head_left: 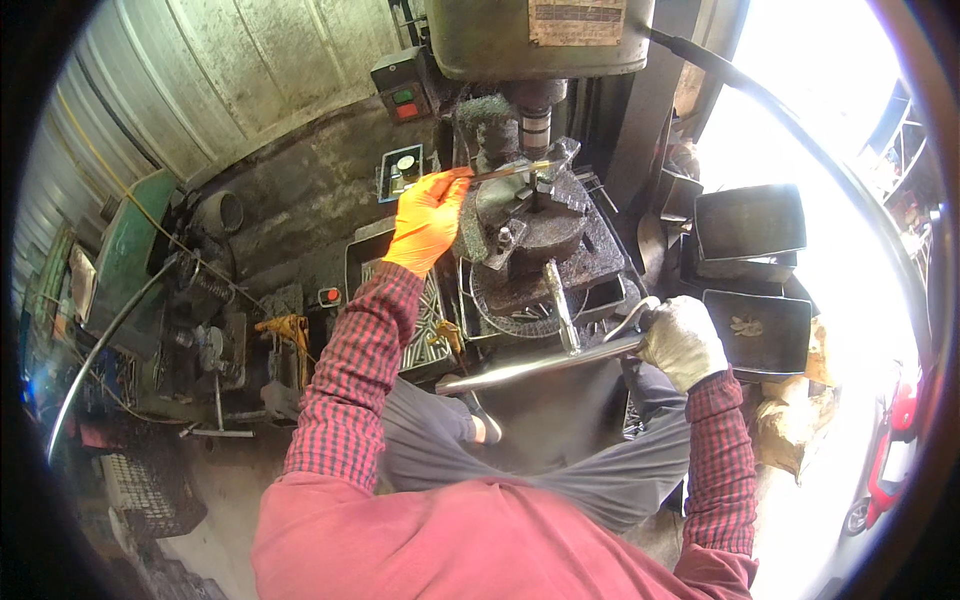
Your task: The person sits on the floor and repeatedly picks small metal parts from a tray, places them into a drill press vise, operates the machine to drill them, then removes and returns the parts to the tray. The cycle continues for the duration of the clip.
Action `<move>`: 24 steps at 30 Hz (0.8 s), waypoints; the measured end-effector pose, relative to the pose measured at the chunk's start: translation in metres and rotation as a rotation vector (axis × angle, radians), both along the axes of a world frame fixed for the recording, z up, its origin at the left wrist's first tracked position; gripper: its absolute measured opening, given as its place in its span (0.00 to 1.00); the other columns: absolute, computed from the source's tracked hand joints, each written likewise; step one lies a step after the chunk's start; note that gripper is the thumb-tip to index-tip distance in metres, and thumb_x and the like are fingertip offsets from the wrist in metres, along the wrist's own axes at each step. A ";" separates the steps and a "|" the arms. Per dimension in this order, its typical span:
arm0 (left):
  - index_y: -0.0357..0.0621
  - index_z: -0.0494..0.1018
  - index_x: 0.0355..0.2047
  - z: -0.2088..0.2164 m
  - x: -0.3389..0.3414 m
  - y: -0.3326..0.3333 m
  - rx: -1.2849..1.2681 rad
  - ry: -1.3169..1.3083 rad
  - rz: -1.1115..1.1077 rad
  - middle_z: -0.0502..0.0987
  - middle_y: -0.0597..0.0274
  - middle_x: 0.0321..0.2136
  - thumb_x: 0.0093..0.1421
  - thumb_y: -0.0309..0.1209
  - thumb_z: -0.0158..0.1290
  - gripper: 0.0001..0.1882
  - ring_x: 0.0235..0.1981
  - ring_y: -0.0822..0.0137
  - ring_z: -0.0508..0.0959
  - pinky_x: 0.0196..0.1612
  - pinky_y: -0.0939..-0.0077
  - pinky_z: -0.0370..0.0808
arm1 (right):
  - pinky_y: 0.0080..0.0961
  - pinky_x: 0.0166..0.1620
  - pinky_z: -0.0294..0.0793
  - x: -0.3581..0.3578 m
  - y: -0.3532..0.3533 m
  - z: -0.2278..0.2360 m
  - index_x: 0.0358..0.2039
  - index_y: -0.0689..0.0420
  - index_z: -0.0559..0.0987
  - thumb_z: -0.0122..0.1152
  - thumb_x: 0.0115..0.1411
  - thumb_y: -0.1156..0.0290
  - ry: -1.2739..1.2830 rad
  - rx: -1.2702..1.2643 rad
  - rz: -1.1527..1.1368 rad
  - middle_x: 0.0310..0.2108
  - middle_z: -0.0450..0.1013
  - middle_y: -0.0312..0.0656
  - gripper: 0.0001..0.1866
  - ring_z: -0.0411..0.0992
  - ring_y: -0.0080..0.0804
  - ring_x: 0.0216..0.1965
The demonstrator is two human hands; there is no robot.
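Observation:
My left hand (430, 220), in an orange glove, is closed on one end of a thin brownish stick (512, 171). The stick reaches right, across the top of the dark, grimy vise (540, 235), below the drill press spindle (536, 125). In a pale work glove, my right hand (684, 343) is wrapped round the right end of a long shiny metal bar (540, 370). That bar crosses the near end of the vise screw (560, 300). Beside the right hand a pale curved piece (630, 318) shows; its kind is unclear.
A tray of metal rods (425, 315) sits left of the vise. Dark bins (750, 222) are stacked at the right. A switch box (402, 88) with green and red buttons hangs behind. A thick dark hose (770, 105) arcs along the right. My legs are under the bar.

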State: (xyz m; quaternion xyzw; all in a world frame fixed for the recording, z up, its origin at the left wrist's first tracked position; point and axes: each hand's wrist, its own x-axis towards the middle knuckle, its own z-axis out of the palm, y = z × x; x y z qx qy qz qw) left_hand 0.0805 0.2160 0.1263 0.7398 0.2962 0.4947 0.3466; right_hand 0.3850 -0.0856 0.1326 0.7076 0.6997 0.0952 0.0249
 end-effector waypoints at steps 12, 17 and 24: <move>0.35 0.83 0.50 -0.078 -0.100 0.125 0.013 0.015 0.569 0.87 0.52 0.43 0.71 0.36 0.60 0.16 0.45 0.63 0.86 0.51 0.68 0.79 | 0.42 0.56 0.76 -0.014 -0.006 0.014 0.42 0.52 0.88 0.79 0.47 0.59 0.270 0.140 0.031 0.36 0.82 0.44 0.21 0.80 0.43 0.44; 0.41 0.82 0.55 -0.088 -0.097 0.130 -0.005 0.347 0.683 0.85 0.49 0.47 0.72 0.40 0.56 0.19 0.50 0.51 0.84 0.54 0.61 0.78 | 0.45 0.66 0.73 -0.016 -0.043 0.045 0.54 0.58 0.82 0.79 0.39 0.75 0.465 0.356 -0.010 0.52 0.80 0.52 0.35 0.77 0.52 0.57; 0.42 0.59 0.74 -0.085 -0.127 0.100 -0.167 0.563 0.725 0.78 0.34 0.58 0.68 0.63 0.53 0.47 0.61 0.39 0.77 0.64 0.51 0.72 | 0.34 0.66 0.71 -0.013 -0.126 0.199 0.67 0.62 0.69 0.61 0.69 0.61 2.344 1.226 0.458 0.62 0.72 0.44 0.30 0.72 0.33 0.61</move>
